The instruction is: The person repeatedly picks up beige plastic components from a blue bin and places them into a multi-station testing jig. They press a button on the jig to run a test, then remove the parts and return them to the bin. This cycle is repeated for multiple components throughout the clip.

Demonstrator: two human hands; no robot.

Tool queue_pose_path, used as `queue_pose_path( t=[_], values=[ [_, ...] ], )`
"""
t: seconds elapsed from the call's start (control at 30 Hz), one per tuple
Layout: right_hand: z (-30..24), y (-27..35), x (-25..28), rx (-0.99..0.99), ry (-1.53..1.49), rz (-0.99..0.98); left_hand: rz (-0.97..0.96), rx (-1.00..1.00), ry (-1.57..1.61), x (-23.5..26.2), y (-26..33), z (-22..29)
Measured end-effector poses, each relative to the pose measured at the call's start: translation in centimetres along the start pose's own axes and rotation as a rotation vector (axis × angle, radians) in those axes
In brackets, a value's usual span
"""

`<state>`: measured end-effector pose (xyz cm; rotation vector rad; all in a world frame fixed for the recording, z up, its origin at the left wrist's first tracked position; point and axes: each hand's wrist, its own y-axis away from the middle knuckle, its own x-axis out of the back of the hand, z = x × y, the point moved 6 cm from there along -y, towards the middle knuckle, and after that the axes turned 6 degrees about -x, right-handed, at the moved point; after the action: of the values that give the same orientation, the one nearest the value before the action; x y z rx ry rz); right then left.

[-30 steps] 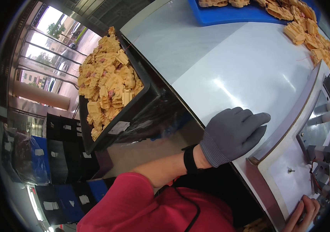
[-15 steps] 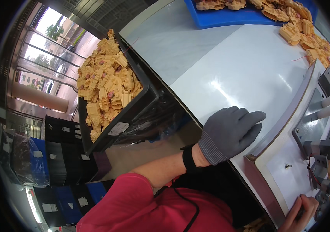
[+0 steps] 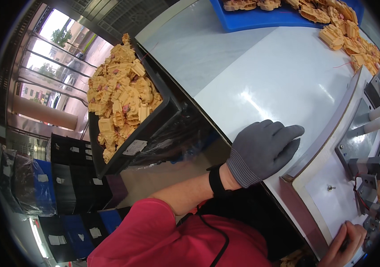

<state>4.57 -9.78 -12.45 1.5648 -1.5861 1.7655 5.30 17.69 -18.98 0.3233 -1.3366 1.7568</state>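
Grey-gloved left hand (image 3: 265, 153): over white worktop (image 3: 261, 71), fingers bent
Bare right hand (image 3: 348, 242): near right, at white toggle-switch box (image 3: 315, 196)
Either grip: can't be discerned

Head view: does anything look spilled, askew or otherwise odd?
Upper right, yellow parts lie outside the blue tray, perhaps spilled. Also, only the left hand is gloved; the right hand is bare.
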Motion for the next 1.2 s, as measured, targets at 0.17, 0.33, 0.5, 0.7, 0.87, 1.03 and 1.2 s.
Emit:
queue_pose_path(
  t=[0.17, 0.33, 0.5, 0.7, 0.87, 1.03, 1.2],
  values=[
    [0.43, 0.49, -0.04, -0.041, -0.054, 0.009, 0.006, -0.006, 0.012, -0.07, -0.02, 0.03],
    [0.24, 0.50, 0.01, -0.102, -0.041, -0.014, 0.003, -0.007, 0.016, -0.05, 0.05, -0.03],
    [0.09, 0.21, 0.14, -0.118, -0.039, -0.022, 0.018, -0.014, 0.010, -0.07, 0.06, -0.01],
    [0.19, 0.28, 0.32, -0.107, -0.017, -0.030, 0.010, -0.008, 0.013, -0.03, 0.10, 0.03],
    [0.23, 0.28, 0.31, -0.154, -0.005, -0.059, 0.016, -0.013, 0.014, -0.01, 0.06, 0.08],
    [0.18, 0.15, 0.30, -0.150, 0.006, -0.051, 0.035, -0.025, 0.021, -0.06, 0.08, 0.13],
    [0.56, 0.32, 0.13, -0.169, 0.055, -0.065, 0.017, -0.012, 0.013, -0.18, 0.07, 0.14]
  ],
)
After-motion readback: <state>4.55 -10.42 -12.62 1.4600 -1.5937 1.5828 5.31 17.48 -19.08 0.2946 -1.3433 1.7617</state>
